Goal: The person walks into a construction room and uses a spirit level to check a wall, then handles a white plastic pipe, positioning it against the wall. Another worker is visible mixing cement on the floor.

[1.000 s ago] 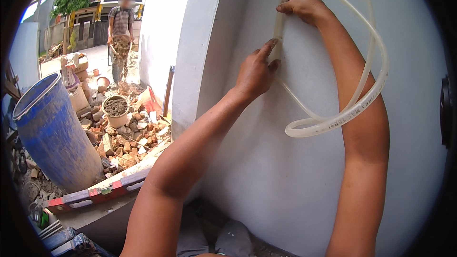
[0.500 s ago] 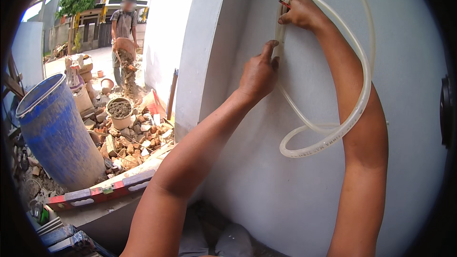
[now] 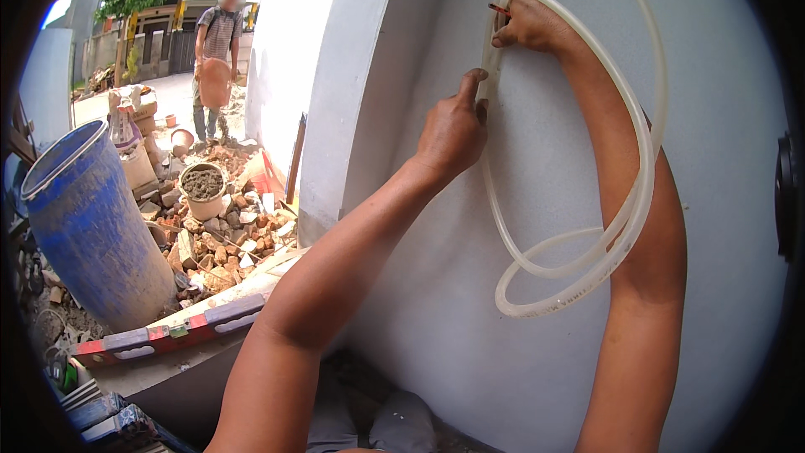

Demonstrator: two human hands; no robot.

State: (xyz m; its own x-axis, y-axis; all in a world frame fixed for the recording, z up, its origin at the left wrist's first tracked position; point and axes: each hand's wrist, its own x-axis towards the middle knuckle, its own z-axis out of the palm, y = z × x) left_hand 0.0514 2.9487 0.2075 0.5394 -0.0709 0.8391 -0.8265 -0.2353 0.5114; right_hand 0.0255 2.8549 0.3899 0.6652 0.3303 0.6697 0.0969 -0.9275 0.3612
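Observation:
A clear plastic hose [image 3: 646, 159] hangs in loose loops against a grey wall, with some loops passing over my right forearm. At the upper middle, my right hand [image 3: 537, 23] is closed round a thin red pencil [image 3: 501, 10], its tip poking out to the left by the upright run of hose. Lower and to the left, my left hand [image 3: 455, 127] grips that same run against the wall. Its index finger and thumb lie on the hose, while the other fingers are curled and partly hidden.
At the left stand a blue drum [image 3: 96, 231] and a red spirit level [image 3: 172, 331] on a ledge. Beyond lie rubble [image 3: 222, 252] and a bucket of wet mortar [image 3: 204, 201]. Farther back, another person [image 3: 220, 42] tips an orange-brown bucket [image 3: 215, 84].
The hose's lower loops have dropped and swung, and more of the loop shows at the top. Both hands stay nearly in place. The other person's bucket is tipped further over.

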